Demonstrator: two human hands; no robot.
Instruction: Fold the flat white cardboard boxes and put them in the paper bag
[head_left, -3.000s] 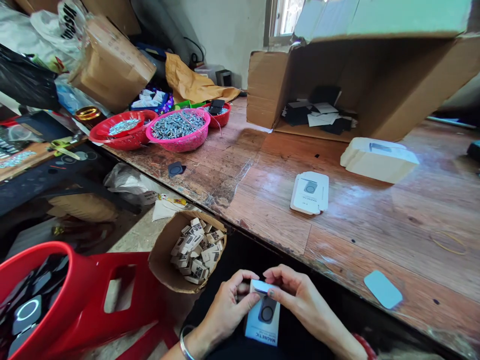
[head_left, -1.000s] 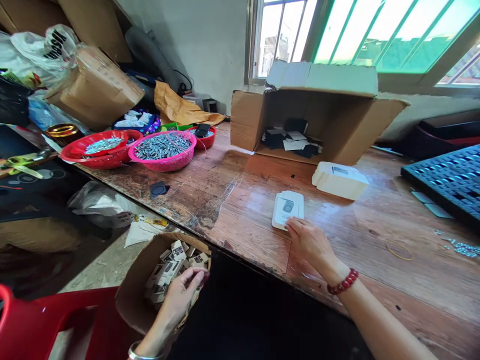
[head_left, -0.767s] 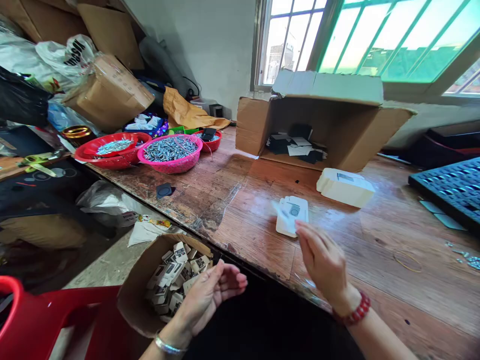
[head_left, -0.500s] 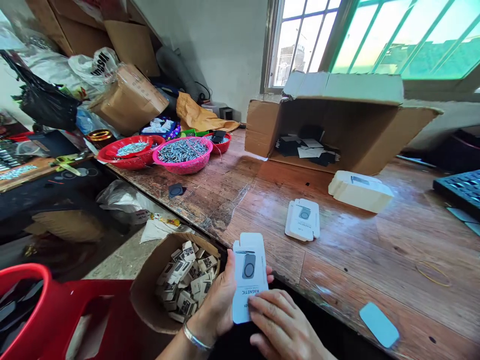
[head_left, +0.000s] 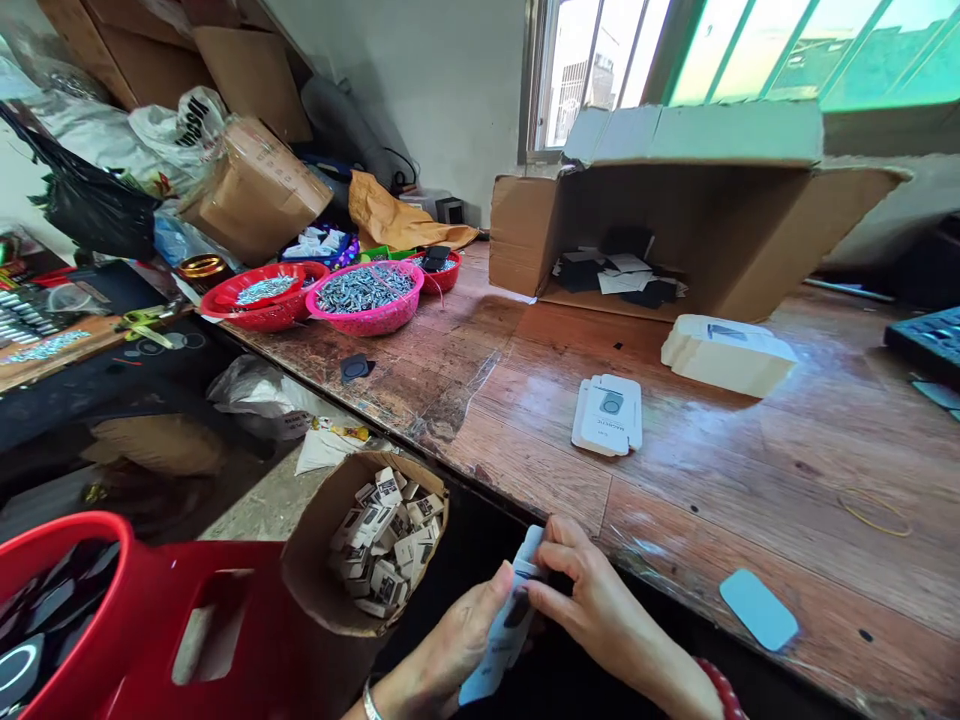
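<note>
Just off the table's front edge, my left hand is closed round a white printed carton, which it holds tilted. My right hand pinches the carton's upper end, thumb and fingers at the flaps. The carton's underside and some of my fingertips are hidden. On the table beyond lies a short stack of flat printed cartons, with a taller stack of cartons behind it to the right. To the left of my hands, an open cardboard box holds several small white packed boxes.
A big cardboard box lies open on the table, with dark and white pieces inside. Baskets of metal parts, one a pink basket, stand at the back left. A red stool and a pale blue rounded plate flank me.
The carton has gone from facing me flat to being tilted and lower. My right hand has moved up from its lower face to its upper end. The view has shifted slightly.
</note>
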